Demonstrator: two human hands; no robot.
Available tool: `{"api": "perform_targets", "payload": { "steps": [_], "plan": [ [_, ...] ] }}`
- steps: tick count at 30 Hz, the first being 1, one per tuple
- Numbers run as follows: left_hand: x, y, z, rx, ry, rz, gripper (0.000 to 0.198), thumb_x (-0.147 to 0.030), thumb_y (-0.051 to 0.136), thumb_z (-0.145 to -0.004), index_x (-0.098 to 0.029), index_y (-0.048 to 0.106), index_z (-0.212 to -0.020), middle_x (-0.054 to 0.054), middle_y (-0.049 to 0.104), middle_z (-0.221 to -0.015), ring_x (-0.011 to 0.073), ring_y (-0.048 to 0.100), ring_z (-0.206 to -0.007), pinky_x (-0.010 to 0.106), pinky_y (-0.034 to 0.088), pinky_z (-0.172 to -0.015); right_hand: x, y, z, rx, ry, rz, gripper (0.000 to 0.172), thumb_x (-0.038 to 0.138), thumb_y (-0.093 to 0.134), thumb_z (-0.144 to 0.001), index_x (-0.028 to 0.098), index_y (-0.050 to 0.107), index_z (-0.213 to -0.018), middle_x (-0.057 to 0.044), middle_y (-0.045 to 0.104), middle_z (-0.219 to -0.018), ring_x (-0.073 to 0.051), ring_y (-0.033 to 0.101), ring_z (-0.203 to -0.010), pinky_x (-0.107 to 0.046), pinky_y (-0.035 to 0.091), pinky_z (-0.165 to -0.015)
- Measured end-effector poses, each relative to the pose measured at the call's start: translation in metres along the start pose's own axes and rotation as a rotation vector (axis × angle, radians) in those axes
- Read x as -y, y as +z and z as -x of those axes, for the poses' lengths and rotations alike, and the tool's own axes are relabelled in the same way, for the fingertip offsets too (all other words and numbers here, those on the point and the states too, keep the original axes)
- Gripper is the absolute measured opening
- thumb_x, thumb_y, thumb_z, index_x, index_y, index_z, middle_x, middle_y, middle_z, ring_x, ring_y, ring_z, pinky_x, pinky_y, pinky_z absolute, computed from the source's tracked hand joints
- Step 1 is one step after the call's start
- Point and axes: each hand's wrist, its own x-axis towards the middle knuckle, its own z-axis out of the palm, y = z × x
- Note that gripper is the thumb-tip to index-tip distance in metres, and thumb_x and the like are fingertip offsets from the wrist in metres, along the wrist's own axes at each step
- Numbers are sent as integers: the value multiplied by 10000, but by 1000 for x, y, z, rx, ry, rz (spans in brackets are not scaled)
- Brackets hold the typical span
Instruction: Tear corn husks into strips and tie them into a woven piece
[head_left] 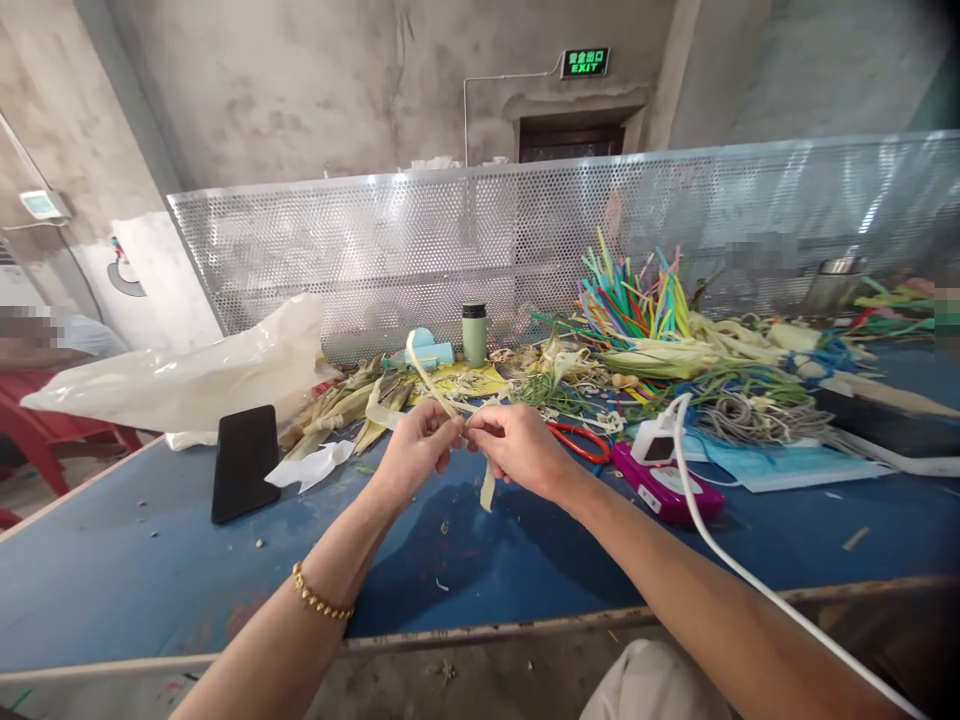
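Observation:
My left hand (421, 445) and my right hand (517, 447) meet above the blue table (315, 580), fingertips nearly touching. Both pinch a pale corn husk strip (429, 375); one end curls up and back over my left hand, and a piece hangs below my right. The exact spot where the fingers grip is partly hidden. Behind the hands lie loose dry husks (352, 405) and a bundle of green strands (547, 390). Orange-handled scissors (581, 442) rest just right of my right hand.
A black phone (245, 462) and white paper (311, 466) lie left. A green bottle (474, 335) stands behind. To the right are a purple power box (667, 485) with a white cable (694, 510), grey cord (761, 415) and colourful pipe cleaners (634, 295). A perforated metal panel (360, 250) closes the back.

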Motion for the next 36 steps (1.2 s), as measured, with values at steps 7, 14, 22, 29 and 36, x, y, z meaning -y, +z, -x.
{"api": "perform_targets", "payload": {
  "steps": [7,14,22,29,36],
  "plan": [
    [1,-3,-1,-45,-19,-7,218,-339,615,-785,-164,528,-688,-53,461,-471,61,383,-396,196,256,-406,-7,5,-1,78,149,-290,118,188,545,-835,147,613,-747,21,571,-476,-88,494,-328,-184,405,-339],
    [-5,2,2,-68,-68,136,177,-296,631,-736,-154,534,-693,-73,389,-486,46,306,-393,195,218,-387,-3,9,-3,58,169,-445,179,317,607,-847,159,555,-782,28,573,-564,-83,514,-378,-186,430,-334],
    [-3,2,3,-28,-89,292,231,-324,652,-756,-154,505,-704,-48,460,-530,31,272,-406,187,154,-393,1,11,0,-23,126,-529,271,415,583,-865,182,497,-758,53,557,-477,-76,445,-294,-180,328,-306],
    [-6,5,4,-85,-64,228,273,-365,634,-788,-166,475,-691,-57,448,-500,30,273,-390,173,180,-396,3,14,1,-109,86,-409,251,419,530,-893,196,467,-797,63,550,-475,-77,430,-299,-183,324,-318],
    [-1,6,2,-95,20,175,317,-387,610,-823,-174,439,-663,-83,342,-492,35,239,-408,175,190,-402,-1,18,0,-146,52,-409,214,391,499,-920,212,453,-812,93,474,-418,-79,395,-278,-187,312,-318]
  ]
}}
